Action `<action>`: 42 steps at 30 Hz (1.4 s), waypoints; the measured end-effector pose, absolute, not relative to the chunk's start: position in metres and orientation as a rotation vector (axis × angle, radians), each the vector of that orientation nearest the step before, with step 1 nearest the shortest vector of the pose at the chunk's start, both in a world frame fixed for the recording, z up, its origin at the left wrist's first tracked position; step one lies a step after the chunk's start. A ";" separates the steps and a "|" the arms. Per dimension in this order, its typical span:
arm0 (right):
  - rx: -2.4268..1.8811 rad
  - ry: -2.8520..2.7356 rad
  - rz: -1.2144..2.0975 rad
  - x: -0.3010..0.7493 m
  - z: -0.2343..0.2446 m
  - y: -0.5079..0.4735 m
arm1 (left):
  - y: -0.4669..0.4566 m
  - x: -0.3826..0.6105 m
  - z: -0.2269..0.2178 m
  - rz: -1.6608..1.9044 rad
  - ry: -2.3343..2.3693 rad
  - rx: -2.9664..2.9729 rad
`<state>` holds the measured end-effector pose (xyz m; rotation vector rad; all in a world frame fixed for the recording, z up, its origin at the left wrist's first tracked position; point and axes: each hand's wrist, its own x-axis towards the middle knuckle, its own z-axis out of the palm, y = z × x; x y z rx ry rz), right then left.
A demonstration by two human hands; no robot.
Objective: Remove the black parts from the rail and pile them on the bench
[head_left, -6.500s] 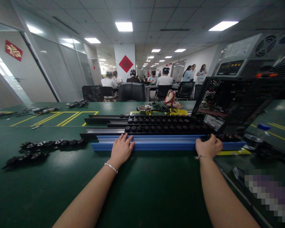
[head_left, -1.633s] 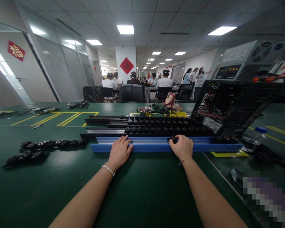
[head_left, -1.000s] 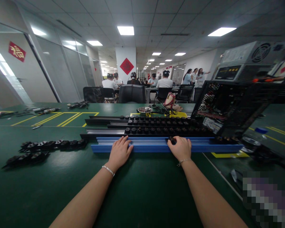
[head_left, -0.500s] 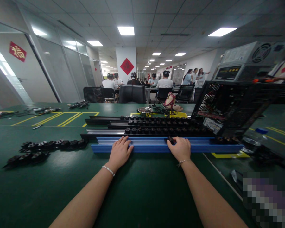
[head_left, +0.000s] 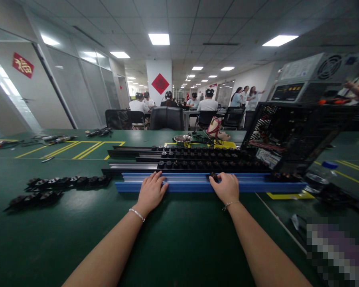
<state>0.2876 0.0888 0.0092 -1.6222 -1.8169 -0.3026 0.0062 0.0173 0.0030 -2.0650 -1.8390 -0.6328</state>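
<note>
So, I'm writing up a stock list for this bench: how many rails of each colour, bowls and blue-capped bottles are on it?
Blue rail: 1
Black rails: 3
Metal bowl: 1
Blue-capped bottle: 1
Total: 6

The right hand is partly hiding a small black piece; to that hand's right, coarse pixelation is obscuring a purplish item.

Blue rail on green table

Blue rail, black piece, green tabletop with yellow lines.
</note>
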 end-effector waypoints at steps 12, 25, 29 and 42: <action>-1.558 -1.857 -0.267 0.287 0.008 0.089 | 0.017 0.007 0.004 -0.646 -1.852 -2.072; -1.482 -1.875 -0.239 0.287 0.004 0.092 | 0.017 0.007 0.003 -0.639 -1.839 -2.063; -1.488 -1.890 -0.225 0.286 0.006 0.091 | 0.017 0.007 0.003 -0.640 -1.848 -2.067; -1.506 -1.912 -0.231 0.279 0.008 0.089 | 0.016 0.008 0.005 -0.645 -1.855 -2.069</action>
